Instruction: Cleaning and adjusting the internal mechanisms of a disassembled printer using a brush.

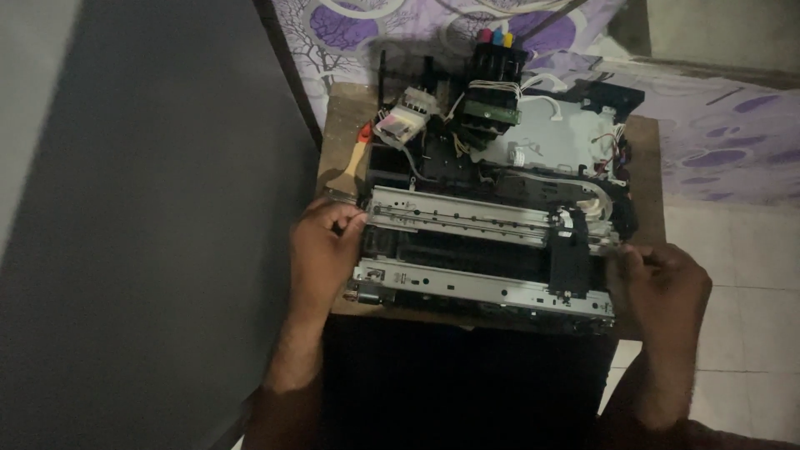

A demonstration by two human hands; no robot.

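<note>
Gripping the left end of the stripped printer chassis, the left hand has its fingers curled against the upper metal rail. The chassis sits on a small wooden worktop. Left of the chassis and just behind the left hand, a brush with a pale handle lies on the worktop. At the chassis's rear left stands a white cartridge holder; further right on the rear are ink tanks with magenta, cyan and yellow caps. A black carriage sits near the right end of the rails. The right hand is closed on the chassis's right end, fingers pinched at its edge.
</note>
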